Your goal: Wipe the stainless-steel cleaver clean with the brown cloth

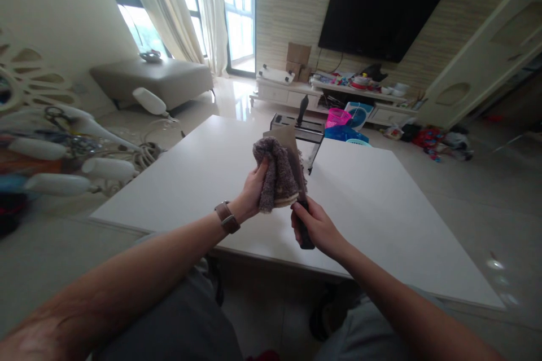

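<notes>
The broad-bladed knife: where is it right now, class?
In the head view, the knife is near the centre, over the white table; the right hand grips its handle, and the gray-brown cloth in the left hand partly covers its blade.

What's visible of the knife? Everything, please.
The knife has a broad, greyish, metal-looking blade and a black handle. It is held above the white table, blade pointing up and forward, handle gripped by the right hand. A fuzzy brown-grey cloth in the left hand covers part of the blade.
</notes>
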Motion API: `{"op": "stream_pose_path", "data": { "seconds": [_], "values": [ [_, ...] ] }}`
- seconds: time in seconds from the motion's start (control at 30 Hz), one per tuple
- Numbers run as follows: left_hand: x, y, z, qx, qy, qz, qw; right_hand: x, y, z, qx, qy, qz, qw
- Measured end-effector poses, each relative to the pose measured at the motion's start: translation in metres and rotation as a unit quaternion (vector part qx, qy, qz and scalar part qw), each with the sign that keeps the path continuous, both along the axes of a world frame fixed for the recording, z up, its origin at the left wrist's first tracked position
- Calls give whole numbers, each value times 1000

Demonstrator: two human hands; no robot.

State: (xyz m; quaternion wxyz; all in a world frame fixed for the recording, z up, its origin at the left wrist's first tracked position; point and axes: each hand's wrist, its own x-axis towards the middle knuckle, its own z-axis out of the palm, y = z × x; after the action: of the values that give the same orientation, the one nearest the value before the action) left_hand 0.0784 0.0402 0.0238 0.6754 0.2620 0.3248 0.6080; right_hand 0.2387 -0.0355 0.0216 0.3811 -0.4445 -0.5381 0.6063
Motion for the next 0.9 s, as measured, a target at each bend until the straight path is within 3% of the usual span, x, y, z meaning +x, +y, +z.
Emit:
{"op": "stream_pose_path", "data": {
  "seconds": [0.13,0.3,0.53,0.7,0.8,0.9],
  "values": [
    [2,2,-6,3,30,40,999,-4,-4,-2,-1,5,0,1000],
    [-3,7,-1,6,44,70,997,-5,-4,2,-1,9,-16,1000],
    [-28,27,7,31,22,122,992,2,-3,6,0,-19,9,1000],
    [-52,47,13,70,56,169,982,9,0,9,14,-95,47,994],
    [-72,58,15,94,113,154,977,19,5,14,45,-152,28,987],
    [-92,65,14,109,179,99,973,28,9,21,90,-207,6,974]
  ]
}}
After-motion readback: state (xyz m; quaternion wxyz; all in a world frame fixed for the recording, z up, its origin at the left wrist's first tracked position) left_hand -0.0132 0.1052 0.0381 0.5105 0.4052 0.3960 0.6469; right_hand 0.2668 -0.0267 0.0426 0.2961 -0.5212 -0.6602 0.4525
